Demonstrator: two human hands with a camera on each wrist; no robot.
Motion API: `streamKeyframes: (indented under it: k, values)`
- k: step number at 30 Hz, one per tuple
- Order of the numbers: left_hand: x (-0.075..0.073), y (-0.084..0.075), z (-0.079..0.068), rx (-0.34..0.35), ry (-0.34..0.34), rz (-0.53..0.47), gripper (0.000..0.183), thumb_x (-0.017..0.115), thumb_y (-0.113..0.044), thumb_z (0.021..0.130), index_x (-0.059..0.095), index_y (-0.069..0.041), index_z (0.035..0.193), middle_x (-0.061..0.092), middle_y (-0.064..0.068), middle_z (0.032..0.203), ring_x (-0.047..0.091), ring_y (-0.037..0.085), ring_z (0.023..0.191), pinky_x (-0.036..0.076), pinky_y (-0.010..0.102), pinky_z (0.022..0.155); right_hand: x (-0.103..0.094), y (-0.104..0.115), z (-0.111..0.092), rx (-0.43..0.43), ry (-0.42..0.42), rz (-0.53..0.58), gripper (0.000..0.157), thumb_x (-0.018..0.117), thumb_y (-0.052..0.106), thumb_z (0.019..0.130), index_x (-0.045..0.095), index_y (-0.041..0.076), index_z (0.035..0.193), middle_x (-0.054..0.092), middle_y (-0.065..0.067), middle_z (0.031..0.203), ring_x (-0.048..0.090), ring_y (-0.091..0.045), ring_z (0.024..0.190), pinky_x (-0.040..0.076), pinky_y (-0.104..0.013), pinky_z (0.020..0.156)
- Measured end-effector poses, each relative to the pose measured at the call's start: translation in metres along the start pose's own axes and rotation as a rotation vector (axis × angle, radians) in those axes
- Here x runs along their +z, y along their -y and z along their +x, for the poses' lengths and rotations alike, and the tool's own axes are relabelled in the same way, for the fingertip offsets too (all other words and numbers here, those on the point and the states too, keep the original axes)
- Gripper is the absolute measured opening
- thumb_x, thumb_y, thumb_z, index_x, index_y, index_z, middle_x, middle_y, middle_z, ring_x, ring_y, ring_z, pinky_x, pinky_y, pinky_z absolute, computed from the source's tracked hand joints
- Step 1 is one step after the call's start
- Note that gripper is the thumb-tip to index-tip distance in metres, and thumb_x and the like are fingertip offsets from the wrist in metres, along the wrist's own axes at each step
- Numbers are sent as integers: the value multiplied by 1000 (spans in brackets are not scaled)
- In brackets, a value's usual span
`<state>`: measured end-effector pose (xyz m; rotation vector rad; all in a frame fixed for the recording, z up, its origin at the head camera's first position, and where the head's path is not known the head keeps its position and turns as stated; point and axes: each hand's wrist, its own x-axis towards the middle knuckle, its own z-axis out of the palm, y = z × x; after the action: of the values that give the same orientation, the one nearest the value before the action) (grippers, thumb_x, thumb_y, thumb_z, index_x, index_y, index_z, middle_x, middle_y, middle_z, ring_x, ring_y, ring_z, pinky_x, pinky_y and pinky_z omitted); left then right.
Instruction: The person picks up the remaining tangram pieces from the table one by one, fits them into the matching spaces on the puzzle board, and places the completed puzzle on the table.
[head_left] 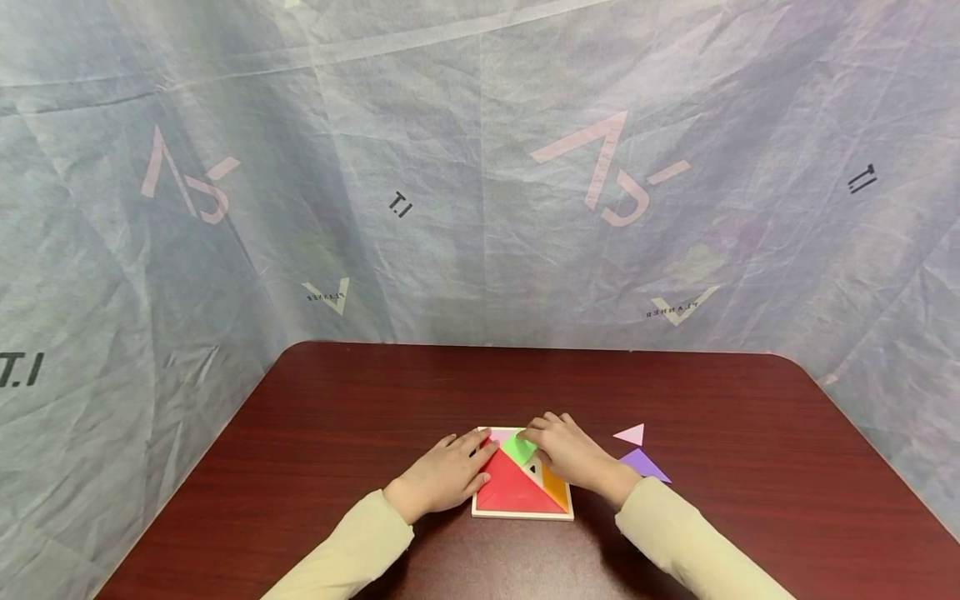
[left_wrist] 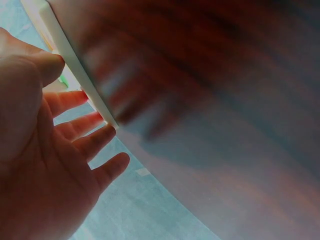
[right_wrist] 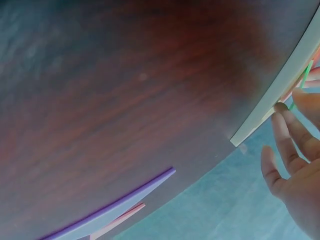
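Right hand [head_left: 572, 451] pinches the green piece [head_left: 518, 451], slightly tilted over the tray's [head_left: 522, 515] far half, while the left hand [head_left: 441, 475], fingers extended, rests across its left edge; fitting seems underway, the next move likely calling for aligning and lowering.

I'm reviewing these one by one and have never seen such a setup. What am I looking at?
There is no machine, just a person working bare-handed. The wide picture comes from a camera on the head, the other two from the wrists. On the table lies a tray with flat colored pieces; a pink triangle and a purple piece lie loose to its right. The left hand rests on the tray's left edge; the right hand seems to pinch the green piece.
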<state>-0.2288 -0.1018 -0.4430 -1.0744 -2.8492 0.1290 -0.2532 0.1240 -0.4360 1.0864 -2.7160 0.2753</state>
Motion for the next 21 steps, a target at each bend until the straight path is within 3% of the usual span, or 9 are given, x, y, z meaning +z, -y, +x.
streamKeyframes:
  k: [11,21]
  values:
    - [-3,-1,-1,8,2,1,47,45,-36,94,45,-14,135,41,8,141,41,21,129,39,42,101,3,-1,1,-31,-21,-75,26,68,7,76,70,15,101,64,0,96,53,-19,91,44,-43,79]
    - [-3,0,0,7,0,9,46,45,-35,94,45,-14,135,41,8,141,41,20,130,38,42,101,3,0,1,-31,-26,-109,22,69,9,76,71,17,97,64,1,95,53,-18,91,43,-40,78]
